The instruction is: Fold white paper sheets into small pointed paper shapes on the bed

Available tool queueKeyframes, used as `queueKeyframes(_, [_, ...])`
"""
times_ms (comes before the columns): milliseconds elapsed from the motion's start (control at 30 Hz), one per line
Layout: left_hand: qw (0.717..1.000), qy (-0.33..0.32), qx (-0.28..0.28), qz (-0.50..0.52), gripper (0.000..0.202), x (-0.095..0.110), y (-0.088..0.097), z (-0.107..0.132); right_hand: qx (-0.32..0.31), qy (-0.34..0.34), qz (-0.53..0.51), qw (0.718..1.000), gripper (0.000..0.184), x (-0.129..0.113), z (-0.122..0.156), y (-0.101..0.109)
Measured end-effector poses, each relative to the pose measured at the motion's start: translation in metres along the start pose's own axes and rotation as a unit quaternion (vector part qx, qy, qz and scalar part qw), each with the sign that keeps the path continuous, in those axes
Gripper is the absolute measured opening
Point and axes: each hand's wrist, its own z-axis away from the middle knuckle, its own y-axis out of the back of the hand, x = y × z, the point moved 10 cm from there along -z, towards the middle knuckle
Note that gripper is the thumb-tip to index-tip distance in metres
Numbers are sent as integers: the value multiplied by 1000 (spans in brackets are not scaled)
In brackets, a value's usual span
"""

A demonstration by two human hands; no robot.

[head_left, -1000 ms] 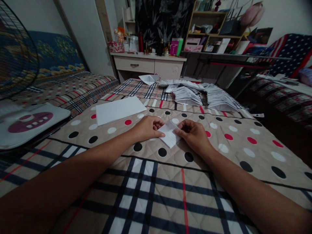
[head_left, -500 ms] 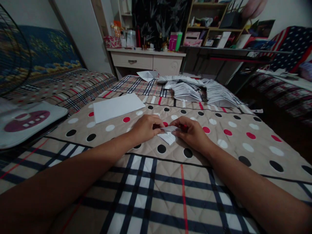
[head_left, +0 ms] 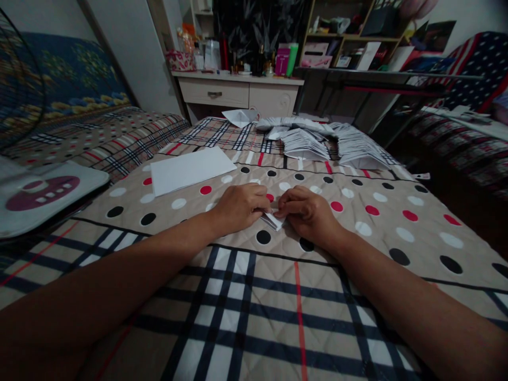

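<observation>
A patterned bed (head_left: 273, 301) carries folded paper stacks (head_left: 305, 145) at its far end, apparently finished, and flat white sheets (head_left: 190, 170), seemingly still unworked. Nearer, a small paper strip (head_left: 273, 220) lies pinched between the left hand (head_left: 244, 206) and right hand (head_left: 307, 211), fingertips close together; its folding looks partway done.

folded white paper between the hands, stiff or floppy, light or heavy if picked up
The folded white paper is probably light, being small and thin. Its visible layers likely make it stiffer than a single sheet, though they may spring open if the left hand and right hand let go.
</observation>
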Motion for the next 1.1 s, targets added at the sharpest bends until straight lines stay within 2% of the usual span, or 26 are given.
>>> queueKeyframes(133, [1000,-13,-13,-23,17,2,-1,1,-4,11,5,1000,38,-5,-1,1])
queueKeyframes(300, [1000,-19,-2,25,19,-1,-1,1,2,-3,-3,1000,38,-3,-1,1])
queueKeyframes(500, [998,-30,-17,45,21,-1,-3,-1,-1,24,16,1000,32,-7,1,0])
queueKeyframes(867, [995,-77,-25,-51,19,12,-1,1,-58,23,56,996,36,-16,-2,-5])
queueKeyframes(967, [993,-86,-27,-73,19,15,-1,1,-79,8,44,996,31,-18,-3,-5])
queueKeyframes(1100, [993,-77,-41,-78,15,18,0,2,-79,-45,45,995,14,-12,-4,-5])
